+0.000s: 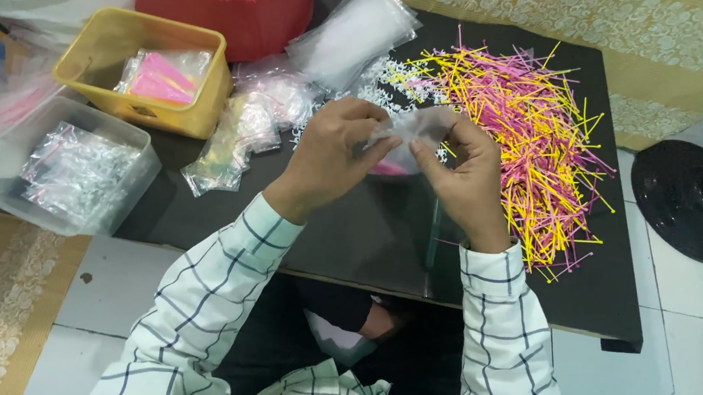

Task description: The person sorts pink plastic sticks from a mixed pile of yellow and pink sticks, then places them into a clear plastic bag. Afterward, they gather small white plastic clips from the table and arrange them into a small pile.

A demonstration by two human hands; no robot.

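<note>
**Small clear bag pinched between both hands, centre of frame**

Item: small clear plastic bag (412, 139), thin and crumpled, with something pink showing at its lower edge. Held above the black table (365, 233), just left of the heap of pink and yellow sticks (527, 128).

Left hand (334, 149): fingers pressed together on the bag's left edge, thumb meeting fingertips.

Right hand (463, 178): fingers pinching the bag's right edge in the same manner.

Relation: the bag spans the gap between the two hands, its long axis running roughly left to right across the frame; both hands are equally near. The stick heap lies closer to the right hand.

Nearby: yellow tub (146, 69) at upper left, clear tub (74, 169) below it, loose filled bags (247, 129) between tub and hands.
</note>
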